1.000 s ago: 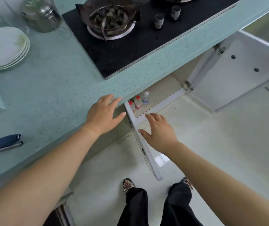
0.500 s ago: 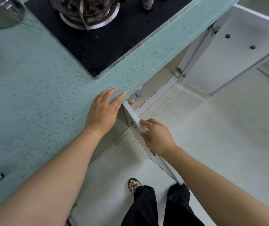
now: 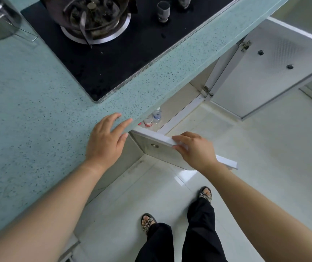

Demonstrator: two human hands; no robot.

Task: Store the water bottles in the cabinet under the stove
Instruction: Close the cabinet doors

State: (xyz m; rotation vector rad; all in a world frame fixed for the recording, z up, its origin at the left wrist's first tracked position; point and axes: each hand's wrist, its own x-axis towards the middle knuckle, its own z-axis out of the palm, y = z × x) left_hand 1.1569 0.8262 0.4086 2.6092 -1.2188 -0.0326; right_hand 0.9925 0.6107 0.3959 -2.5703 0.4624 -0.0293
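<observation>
The fingers [image 3: 179, 138] of the right hand [image 3: 195, 150] are curled over the top edge of the near cabinet door [image 3: 157, 150], with the thumb against its inner face, so they pinch the panel partway along its length. The left hand [image 3: 105, 142] lies flat on the edge of the table [image 3: 38, 110], fingers straight and slightly spread, holding nothing; it looks like a brace.

The water bottles [image 3: 156, 116] stand upright inside the cabinet [image 3: 181, 99] at its near end, just under the table's overhang. At least two show, one with a blue label and one with a red. They are below and just beyond the left fingertips, and past the hinge end of the door the right hand holds. Neither hand touches them.

With the bottles already inside, storing looks done and the step in hand is most likely closing up. The next move calls for the right hand to swing the near door round on its hinge to the frame, letting go before the fingers are caught at the edge. The far cabinet door [image 3: 264, 72], under the other end of the stove [image 3: 123, 53], stands wide open over the floor [image 3: 245, 167] and would need shutting after.
</observation>
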